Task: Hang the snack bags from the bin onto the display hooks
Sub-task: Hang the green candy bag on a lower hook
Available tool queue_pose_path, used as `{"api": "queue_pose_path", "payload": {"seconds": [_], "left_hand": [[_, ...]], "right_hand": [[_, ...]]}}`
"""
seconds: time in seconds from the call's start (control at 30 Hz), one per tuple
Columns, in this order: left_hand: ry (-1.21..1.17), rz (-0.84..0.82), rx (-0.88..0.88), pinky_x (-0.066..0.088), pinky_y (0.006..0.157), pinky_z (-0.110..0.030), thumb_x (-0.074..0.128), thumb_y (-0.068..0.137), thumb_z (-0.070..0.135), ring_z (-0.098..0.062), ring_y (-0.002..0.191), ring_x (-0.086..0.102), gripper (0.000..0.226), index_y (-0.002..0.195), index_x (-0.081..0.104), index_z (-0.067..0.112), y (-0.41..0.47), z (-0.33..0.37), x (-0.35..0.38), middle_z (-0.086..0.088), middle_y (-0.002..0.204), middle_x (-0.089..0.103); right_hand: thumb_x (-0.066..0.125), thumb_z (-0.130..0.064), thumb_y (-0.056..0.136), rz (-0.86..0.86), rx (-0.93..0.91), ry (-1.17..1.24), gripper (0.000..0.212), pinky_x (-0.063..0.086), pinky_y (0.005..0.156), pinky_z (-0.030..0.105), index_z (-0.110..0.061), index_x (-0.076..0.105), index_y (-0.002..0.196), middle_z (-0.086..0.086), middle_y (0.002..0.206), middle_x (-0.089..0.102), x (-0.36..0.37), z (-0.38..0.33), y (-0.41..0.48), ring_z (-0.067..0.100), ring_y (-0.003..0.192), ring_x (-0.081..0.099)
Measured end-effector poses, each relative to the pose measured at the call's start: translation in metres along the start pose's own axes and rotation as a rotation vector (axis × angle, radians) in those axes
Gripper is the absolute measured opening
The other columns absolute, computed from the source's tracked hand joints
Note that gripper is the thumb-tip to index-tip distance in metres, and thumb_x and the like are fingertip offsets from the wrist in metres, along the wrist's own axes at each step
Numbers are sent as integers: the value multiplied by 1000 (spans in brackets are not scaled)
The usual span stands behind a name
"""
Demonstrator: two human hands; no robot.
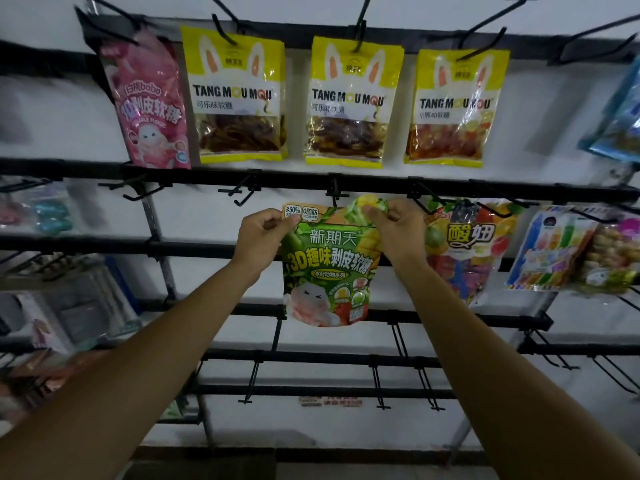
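A green snack bag [327, 268] with a white cartoon animal hangs upright in front of the second rail. My left hand [261, 237] pinches its top left corner. My right hand [394, 226] pinches its top right corner. The bag's top edge sits right at the black display hook [335, 197] on that rail; I cannot tell whether the hook passes through the bag's hole. The bin is out of view.
Above hang a pink bag [147, 105] and three yellow bags [239, 98]. A colourful fruit bag [465, 251] hangs just right of my right hand, with more bags [561, 251] farther right. Bare hooks [242, 192] stand left of the green bag and on the lower rails [311, 358].
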State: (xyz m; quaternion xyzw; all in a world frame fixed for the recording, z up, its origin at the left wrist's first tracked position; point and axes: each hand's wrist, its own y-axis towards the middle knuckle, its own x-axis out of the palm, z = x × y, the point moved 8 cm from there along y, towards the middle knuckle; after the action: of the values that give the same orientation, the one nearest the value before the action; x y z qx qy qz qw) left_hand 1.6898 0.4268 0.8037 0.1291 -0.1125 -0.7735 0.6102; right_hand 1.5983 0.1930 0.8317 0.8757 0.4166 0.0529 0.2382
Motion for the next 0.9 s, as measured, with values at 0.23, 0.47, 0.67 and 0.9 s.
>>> {"api": "queue_pose_path", "payload": {"seconds": [0.23, 0.47, 0.67, 0.9], "left_hand": [[-11, 105, 31, 55, 74, -56, 71, 88, 26, -28, 68, 66, 26, 68, 66, 10, 5, -12, -2, -14, 69, 69], [-31, 231, 188, 49, 65, -31, 68, 90, 16, -13, 57, 60, 31, 61, 58, 12, -6, -1, -1, 4, 54, 62], [-22, 173, 205, 51, 63, -30, 68, 90, 17, -19, 59, 63, 30, 63, 60, 7, -13, 8, -7, -5, 59, 65], [47, 97, 173, 55, 61, -41, 69, 90, 24, -27, 68, 67, 29, 67, 62, 9, 3, 20, -9, -11, 68, 68]], "right_hand": [[73, -13, 88, -9, -16, 63, 35, 30, 43, 17, -10, 47, 64, -9, 49, 41, 5, 9, 4, 1, 41, 33], [72, -14, 88, -10, -45, 167, 27, 34, 52, 26, -7, 53, 71, 6, 60, 45, 10, 6, 7, 11, 55, 40], [72, -13, 88, 4, -73, 169, 26, 38, 55, 27, 5, 56, 77, 12, 65, 51, 10, -1, -4, 16, 60, 46], [71, -14, 90, 51, -128, 67, 24, 30, 48, 16, -4, 54, 75, -5, 56, 44, 2, -20, -5, 0, 47, 35]]}}
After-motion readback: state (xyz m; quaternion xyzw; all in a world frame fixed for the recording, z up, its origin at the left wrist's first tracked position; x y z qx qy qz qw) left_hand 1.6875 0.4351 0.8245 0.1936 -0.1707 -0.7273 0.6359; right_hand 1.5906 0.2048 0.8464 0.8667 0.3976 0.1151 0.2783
